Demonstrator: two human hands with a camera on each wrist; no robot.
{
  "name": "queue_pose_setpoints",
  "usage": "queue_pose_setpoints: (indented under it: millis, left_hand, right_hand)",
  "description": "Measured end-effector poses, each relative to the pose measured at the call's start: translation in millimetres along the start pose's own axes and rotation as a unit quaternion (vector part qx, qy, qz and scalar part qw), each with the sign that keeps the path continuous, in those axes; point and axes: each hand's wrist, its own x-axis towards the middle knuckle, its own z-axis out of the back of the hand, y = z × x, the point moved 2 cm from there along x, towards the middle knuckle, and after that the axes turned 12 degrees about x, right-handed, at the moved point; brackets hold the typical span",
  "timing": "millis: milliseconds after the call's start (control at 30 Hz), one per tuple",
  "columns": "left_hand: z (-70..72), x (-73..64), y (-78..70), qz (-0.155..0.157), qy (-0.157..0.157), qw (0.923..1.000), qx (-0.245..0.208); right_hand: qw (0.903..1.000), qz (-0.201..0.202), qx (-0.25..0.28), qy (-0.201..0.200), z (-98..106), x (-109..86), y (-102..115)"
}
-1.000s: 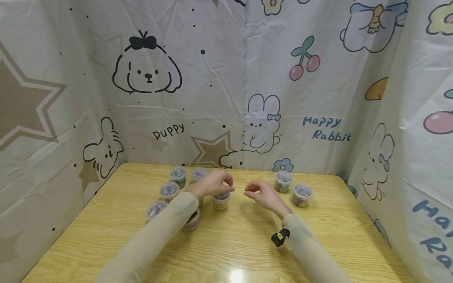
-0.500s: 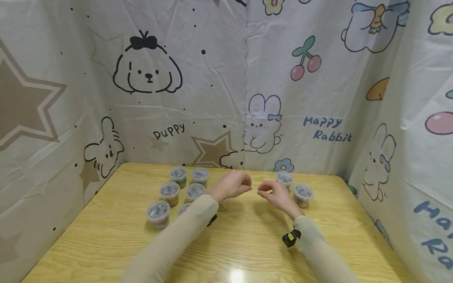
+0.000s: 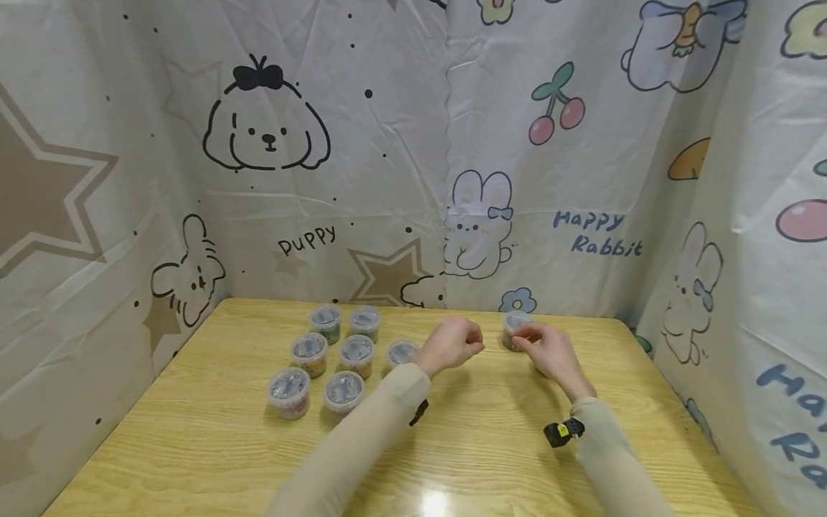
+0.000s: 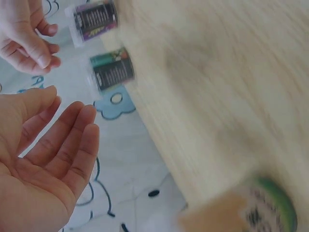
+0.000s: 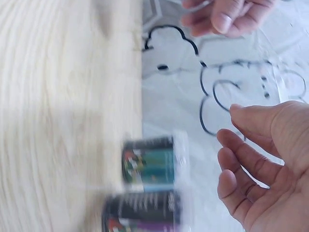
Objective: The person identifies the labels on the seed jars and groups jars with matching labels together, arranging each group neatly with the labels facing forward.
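My left hand (image 3: 452, 343) hovers over the table just right of a lidded plastic tub (image 3: 402, 352), fingers loosely bent and holding nothing. Across from it, my right hand (image 3: 550, 353) floats with relaxed fingers, also holding nothing. Its fingertips overlap a small clear-lidded tub (image 3: 515, 323) at the back right in the head view. That tub bears a green and black label, seen as the green-labelled tub (image 5: 150, 162) in the right wrist view. Beside it stands a purple-labelled tub (image 5: 142, 212), which the right hand hides in the head view.
Several more lidded tubs stand in loose rows on the left, among them a front tub (image 3: 288, 391) and a back tub (image 3: 325, 323). The wooden table (image 3: 452, 445) meets a printed cloth (image 3: 388, 179) along its back and sides.
Both hands have moved right across the table, the left from above the tubs and the right up to the right-hand pair. The tubs have stayed in place.
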Motion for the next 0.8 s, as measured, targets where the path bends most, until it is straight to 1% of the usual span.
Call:
queue_pose_setpoints:
  millis: [133,233,300,400,500,633,733,800]
  left_hand:
    - [-11.1,3.3,-12.4,-0.009,-0.007,0.9998,-0.018]
    - [-19.8,6.0,-19.0,-0.021,-0.005,0.999,-0.038]
    - [-25.5,8.2,-21.8,-0.027,0.002,0.9982,-0.053]
    - [-32.5,11.3,-26.3,-0.027,0.011,0.9969,-0.073]
    - [-38.3,14.1,-31.3,-0.027,0.014,0.9964,-0.079]
    - [-46.6,17.5,-37.3,-0.03,0.018,0.9975,-0.062]
    - [-52.2,19.6,-40.8,-0.028,0.027,0.9983,-0.043]
    - [-55.2,20.5,-42.9,-0.026,0.039,0.9984,-0.033]
  right_hand:
    - [0.9991,-0.013,-0.023,-0.033,17,-5.5,-6]
    - [0.9977,-0.029,-0.03,-0.054,28,-9.1,-11]
    - [0.9969,-0.038,-0.03,-0.062,34,-10.7,-15]
    - [0.9953,-0.053,-0.035,-0.073,41,-13.0,-21]
    - [0.9939,-0.063,-0.043,-0.079,46,-14.8,-26]
    - [0.9944,-0.068,-0.046,-0.066,50,-16.0,-31]
    - [0.9959,-0.068,-0.042,-0.043,54,-17.5,-35]
    - [0.9965,-0.07,-0.038,-0.024,57,-18.8,-38]
